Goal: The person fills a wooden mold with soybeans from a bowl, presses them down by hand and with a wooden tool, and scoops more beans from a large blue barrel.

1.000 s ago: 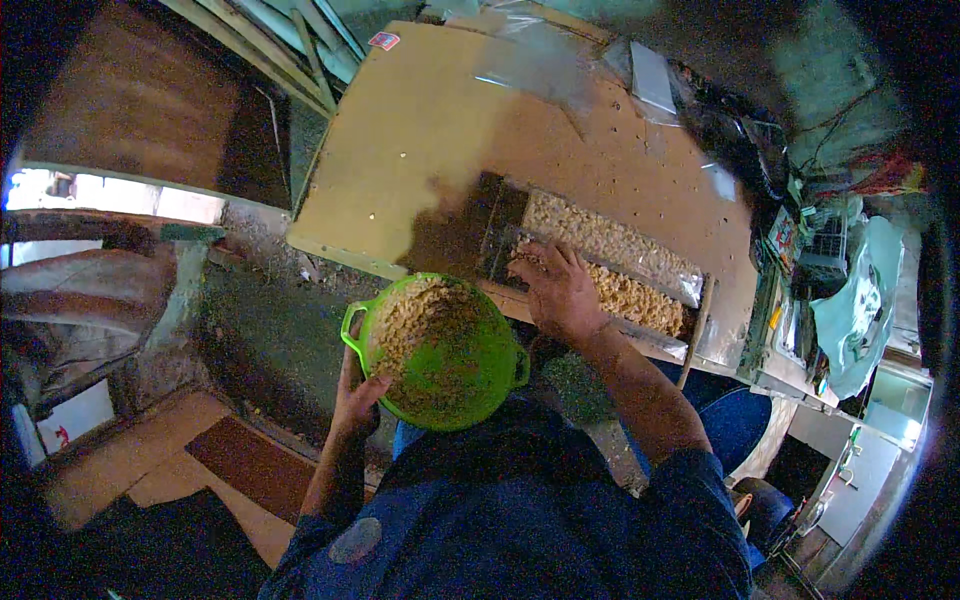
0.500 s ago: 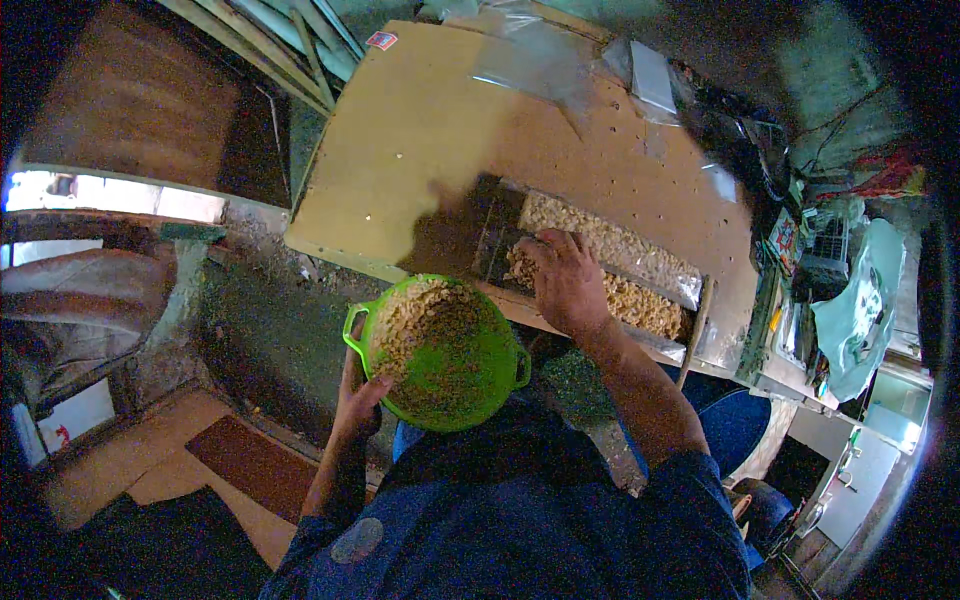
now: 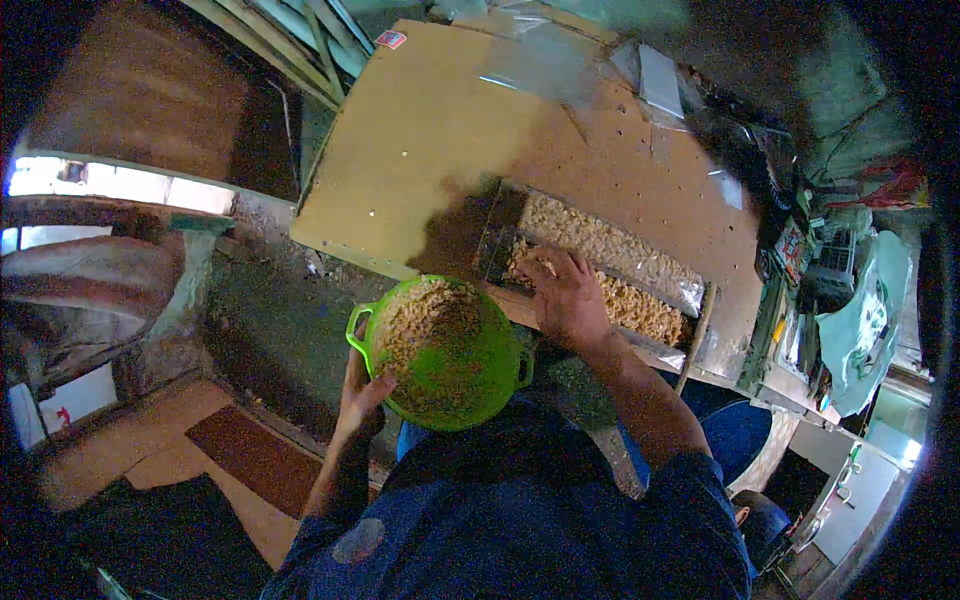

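A green two-handled bowl (image 3: 460,370) holds pale puffed pieces (image 3: 425,315) heaped mostly toward its upper left. My left hand (image 3: 363,395) grips this bowl's left side, thumb over the rim. On the board, a long tray (image 3: 705,330) has two parallel rows: a paler filled row (image 3: 610,245) behind and a golden row (image 3: 640,315) nearer me. My right hand (image 3: 568,305) is open, fingers apart and bent down onto the left part of the nearer row; the fingertips are partly hidden.
The board (image 3: 400,130) carries thin plastic sheets (image 3: 655,80). Cluttered items, a wire crate (image 3: 832,265) and pale green plastic (image 3: 860,330) line the right. Blue barrels (image 3: 730,435) stand below right. Long slats (image 3: 320,50) lean at back left; brown panels (image 3: 240,450) lie low left.
My right hand has shifted slightly down from half a second ago, staying over the nearer row with fingers bent. The view has moved slightly. My left hand still holds the bowl.
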Action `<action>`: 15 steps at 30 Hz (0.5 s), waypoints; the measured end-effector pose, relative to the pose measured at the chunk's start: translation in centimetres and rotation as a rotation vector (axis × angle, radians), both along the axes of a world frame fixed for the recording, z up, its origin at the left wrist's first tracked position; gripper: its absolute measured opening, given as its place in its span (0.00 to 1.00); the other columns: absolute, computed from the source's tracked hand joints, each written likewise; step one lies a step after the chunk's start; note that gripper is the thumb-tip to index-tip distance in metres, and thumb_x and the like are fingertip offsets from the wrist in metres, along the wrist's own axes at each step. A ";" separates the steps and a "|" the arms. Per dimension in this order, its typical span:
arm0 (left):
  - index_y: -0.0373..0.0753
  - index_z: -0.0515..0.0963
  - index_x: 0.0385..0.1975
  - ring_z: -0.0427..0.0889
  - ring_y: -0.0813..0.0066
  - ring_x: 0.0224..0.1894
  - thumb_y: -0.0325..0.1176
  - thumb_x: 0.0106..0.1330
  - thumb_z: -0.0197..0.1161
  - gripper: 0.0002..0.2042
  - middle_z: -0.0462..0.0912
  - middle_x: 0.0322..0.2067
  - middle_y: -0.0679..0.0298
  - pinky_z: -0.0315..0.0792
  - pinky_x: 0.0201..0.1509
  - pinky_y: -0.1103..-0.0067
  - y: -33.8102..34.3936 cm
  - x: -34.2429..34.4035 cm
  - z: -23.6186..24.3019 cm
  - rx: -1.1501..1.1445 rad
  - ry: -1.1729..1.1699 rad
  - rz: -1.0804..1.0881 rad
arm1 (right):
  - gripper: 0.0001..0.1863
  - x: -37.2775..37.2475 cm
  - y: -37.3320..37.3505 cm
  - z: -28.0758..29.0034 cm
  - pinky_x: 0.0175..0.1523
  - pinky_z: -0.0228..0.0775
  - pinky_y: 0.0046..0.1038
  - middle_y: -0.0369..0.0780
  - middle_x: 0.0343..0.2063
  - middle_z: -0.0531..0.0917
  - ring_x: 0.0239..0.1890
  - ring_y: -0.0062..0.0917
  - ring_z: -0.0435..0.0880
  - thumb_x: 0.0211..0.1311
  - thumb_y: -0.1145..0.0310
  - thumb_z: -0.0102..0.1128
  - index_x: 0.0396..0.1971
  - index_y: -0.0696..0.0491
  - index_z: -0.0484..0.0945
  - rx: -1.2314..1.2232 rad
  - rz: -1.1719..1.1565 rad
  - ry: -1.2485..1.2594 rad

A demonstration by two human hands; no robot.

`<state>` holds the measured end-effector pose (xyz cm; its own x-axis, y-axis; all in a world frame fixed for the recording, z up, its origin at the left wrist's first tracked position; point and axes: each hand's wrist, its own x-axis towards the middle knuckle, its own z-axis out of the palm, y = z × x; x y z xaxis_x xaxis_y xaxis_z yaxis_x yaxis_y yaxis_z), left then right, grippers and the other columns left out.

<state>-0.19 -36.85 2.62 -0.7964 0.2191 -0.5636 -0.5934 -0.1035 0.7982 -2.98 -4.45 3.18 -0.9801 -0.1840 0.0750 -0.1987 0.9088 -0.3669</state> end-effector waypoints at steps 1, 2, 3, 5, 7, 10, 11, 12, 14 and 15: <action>0.39 0.47 0.68 0.60 0.64 0.64 0.31 0.51 0.63 0.42 0.59 0.63 0.57 0.56 0.66 0.68 0.0 0.1 0.1 -0.002 0.007 -0.020 | 0.21 0.4 0.0 0.2 0.59 0.62 0.43 0.44 0.49 0.73 0.52 0.42 0.70 0.44 0.74 0.56 0.43 0.50 0.77 -0.016 -0.020 -0.011; 0.39 0.47 0.68 0.60 0.65 0.64 0.30 0.52 0.62 0.42 0.58 0.63 0.58 0.57 0.66 0.69 0.0 0.2 0.2 -0.003 0.015 -0.037 | 0.22 1.1 -0.3 0.2 0.60 0.62 0.43 0.44 0.51 0.72 0.54 0.42 0.69 0.45 0.73 0.56 0.45 0.50 0.76 -0.137 0.042 -0.059; 0.39 0.47 0.68 0.59 0.66 0.64 0.27 0.53 0.61 0.42 0.58 0.64 0.58 0.57 0.66 0.69 0.0 0.4 0.5 0.022 0.015 -0.042 | 0.23 1.8 -0.8 0.0 0.61 0.61 0.43 0.45 0.52 0.72 0.55 0.42 0.69 0.46 0.72 0.56 0.47 0.51 0.75 -0.258 0.107 -0.108; 0.39 0.45 0.68 0.59 0.67 0.65 0.23 0.54 0.60 0.42 0.57 0.64 0.59 0.58 0.66 0.70 0.6 0.9 0.9 0.017 0.022 -0.054 | 0.25 3.5 -2.0 -0.6 0.62 0.61 0.42 0.45 0.55 0.70 0.57 0.43 0.68 0.48 0.70 0.56 0.52 0.51 0.72 -0.268 0.235 -0.129; 0.39 0.44 0.69 0.59 0.67 0.65 0.19 0.54 0.60 0.42 0.55 0.65 0.59 0.59 0.66 0.70 1.2 2.0 0.5 -0.051 0.032 -0.057 | 0.27 5.0 -4.1 -2.4 0.64 0.60 0.42 0.46 0.57 0.68 0.59 0.44 0.67 0.52 0.69 0.55 0.56 0.51 0.68 -0.051 0.362 -0.077; 0.38 0.42 0.69 0.58 0.64 0.66 0.21 0.54 0.63 0.45 0.54 0.66 0.58 0.57 0.67 0.68 3.3 3.2 1.7 0.092 -0.053 0.031 | 0.29 5.9 -5.8 -3.7 0.65 0.59 0.42 0.50 0.60 0.65 0.61 0.47 0.65 0.55 0.68 0.52 0.60 0.53 0.63 -0.135 0.314 -0.142; 0.38 0.42 0.69 0.58 0.64 0.66 0.23 0.53 0.65 0.45 0.54 0.66 0.57 0.57 0.67 0.68 3.6 3.3 1.6 0.078 -0.001 -0.016 | 0.29 6.8 -5.7 -5.1 0.64 0.60 0.42 0.51 0.59 0.65 0.60 0.47 0.67 0.56 0.67 0.51 0.60 0.53 0.62 -0.101 0.337 -0.183; 0.38 0.43 0.69 0.58 0.63 0.66 0.25 0.53 0.66 0.46 0.54 0.66 0.57 0.56 0.67 0.67 4.0 3.6 1.5 0.063 0.050 -0.061 | 0.28 7.8 -5.5 -7.0 0.64 0.60 0.43 0.52 0.59 0.65 0.59 0.47 0.68 0.58 0.67 0.51 0.60 0.54 0.62 -0.066 0.358 -0.224; 0.38 0.43 0.69 0.57 0.62 0.66 0.27 0.52 0.67 0.46 0.54 0.66 0.56 0.55 0.68 0.67 4.5 4.4 1.5 0.070 0.057 -0.084 | 0.26 8.5 -5.2 -6.5 0.63 0.62 0.42 0.54 0.57 0.67 0.57 0.46 0.71 0.61 0.66 0.49 0.60 0.56 0.62 -0.252 0.329 -0.451; 0.37 0.43 0.69 0.57 0.62 0.67 0.28 0.52 0.67 0.46 0.55 0.66 0.56 0.54 0.68 0.67 5.0 4.7 1.8 0.085 0.035 -0.060 | 0.25 9.0 -4.9 -4.6 0.62 0.63 0.42 0.55 0.56 0.69 0.56 0.45 0.72 0.62 0.66 0.48 0.59 0.56 0.62 -0.472 0.269 -0.635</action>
